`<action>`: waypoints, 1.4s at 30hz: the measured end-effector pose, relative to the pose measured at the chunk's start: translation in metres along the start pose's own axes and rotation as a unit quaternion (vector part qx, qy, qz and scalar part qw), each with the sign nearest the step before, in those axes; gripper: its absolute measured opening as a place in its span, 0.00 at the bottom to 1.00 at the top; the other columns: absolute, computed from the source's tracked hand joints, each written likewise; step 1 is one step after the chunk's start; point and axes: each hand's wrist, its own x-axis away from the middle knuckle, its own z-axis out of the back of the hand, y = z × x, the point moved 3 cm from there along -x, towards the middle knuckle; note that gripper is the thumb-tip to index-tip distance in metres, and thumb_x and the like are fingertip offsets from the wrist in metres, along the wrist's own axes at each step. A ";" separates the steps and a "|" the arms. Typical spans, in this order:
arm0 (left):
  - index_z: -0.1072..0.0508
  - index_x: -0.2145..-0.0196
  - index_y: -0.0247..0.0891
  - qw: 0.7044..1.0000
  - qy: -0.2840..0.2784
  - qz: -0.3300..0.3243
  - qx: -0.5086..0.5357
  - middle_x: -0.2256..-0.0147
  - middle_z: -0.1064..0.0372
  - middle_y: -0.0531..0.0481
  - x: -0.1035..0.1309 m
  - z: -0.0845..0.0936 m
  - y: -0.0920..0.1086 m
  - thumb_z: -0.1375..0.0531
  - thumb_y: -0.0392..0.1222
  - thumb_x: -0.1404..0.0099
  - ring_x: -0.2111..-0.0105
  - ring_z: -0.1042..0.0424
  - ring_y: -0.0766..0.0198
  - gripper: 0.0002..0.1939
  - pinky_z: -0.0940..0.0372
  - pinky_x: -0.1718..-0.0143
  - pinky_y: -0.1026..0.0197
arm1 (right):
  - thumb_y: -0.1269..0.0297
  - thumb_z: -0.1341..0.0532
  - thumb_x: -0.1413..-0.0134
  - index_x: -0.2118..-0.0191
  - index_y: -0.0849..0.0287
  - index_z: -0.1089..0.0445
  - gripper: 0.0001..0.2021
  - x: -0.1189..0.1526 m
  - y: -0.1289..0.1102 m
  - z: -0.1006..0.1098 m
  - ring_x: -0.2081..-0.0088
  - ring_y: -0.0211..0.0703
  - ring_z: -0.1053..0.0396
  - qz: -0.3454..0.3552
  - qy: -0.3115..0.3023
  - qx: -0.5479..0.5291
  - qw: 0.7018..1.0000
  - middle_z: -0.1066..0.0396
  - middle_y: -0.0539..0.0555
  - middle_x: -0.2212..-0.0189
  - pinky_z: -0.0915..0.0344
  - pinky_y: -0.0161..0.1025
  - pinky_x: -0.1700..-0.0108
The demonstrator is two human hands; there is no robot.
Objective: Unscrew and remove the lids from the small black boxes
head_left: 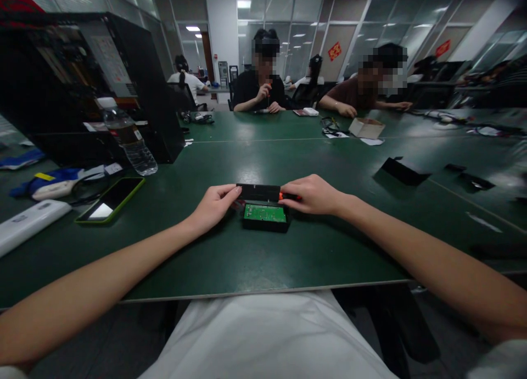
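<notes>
Holding one black cover plate at the centre of the frame, we have two bare hands in view: our left hand pinches its left end between thumb and fingers, while our right hand grips the right end, fingers also closed on one orange-and-black tool handle. Just below the plate, one open black enclosure sits on one green tabletop, with one green circuit board inside it. Toward the left of the frame we count one smartphone in a lime-green case, one long white device at the edge, one clear water bottle with a white cap and, in the upper left, one black computer tower. At right lies one bent black panel. Nearer the upper right stands one small cardboard box. Across from us sit two co-workers: one in black at upper centre, holding one slim orange-handled tool, and one in brown at upper right.
</notes>
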 end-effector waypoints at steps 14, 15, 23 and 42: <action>0.22 0.51 0.33 0.964 0.055 0.102 0.237 0.54 0.19 0.42 0.000 -0.009 -0.004 0.40 0.31 0.31 0.57 0.18 0.64 0.13 0.25 0.51 0.66 | 0.63 0.46 0.30 0.49 0.59 0.27 0.13 -0.008 -0.049 0.024 0.67 0.40 0.27 -0.047 0.159 0.067 0.984 0.22 0.55 0.63 0.37 0.36 0.67; 0.22 0.50 0.33 0.965 0.052 0.099 0.239 0.53 0.20 0.42 0.001 -0.011 -0.004 0.40 0.31 0.31 0.56 0.18 0.63 0.14 0.25 0.50 0.65 | 0.63 0.46 0.30 0.50 0.58 0.26 0.13 -0.009 -0.053 0.024 0.68 0.39 0.27 -0.045 0.160 0.077 0.983 0.22 0.54 0.64 0.39 0.36 0.69; 0.24 0.45 0.31 0.969 0.073 0.097 0.214 0.53 0.19 0.40 0.002 -0.010 -0.007 0.41 0.33 0.29 0.57 0.17 0.62 0.17 0.25 0.49 0.63 | 0.62 0.46 0.30 0.51 0.59 0.24 0.14 -0.007 -0.048 0.022 0.70 0.38 0.29 -0.074 0.150 0.092 0.982 0.21 0.54 0.64 0.43 0.37 0.71; 0.26 0.40 0.34 0.998 0.053 -0.017 0.040 0.48 0.22 0.43 0.008 -0.009 0.005 0.37 0.47 0.31 0.53 0.19 0.52 0.24 0.25 0.46 0.50 | 0.63 0.47 0.29 0.51 0.58 0.24 0.14 -0.007 -0.062 0.023 0.72 0.36 0.31 -0.048 0.147 0.140 0.978 0.23 0.52 0.68 0.48 0.38 0.74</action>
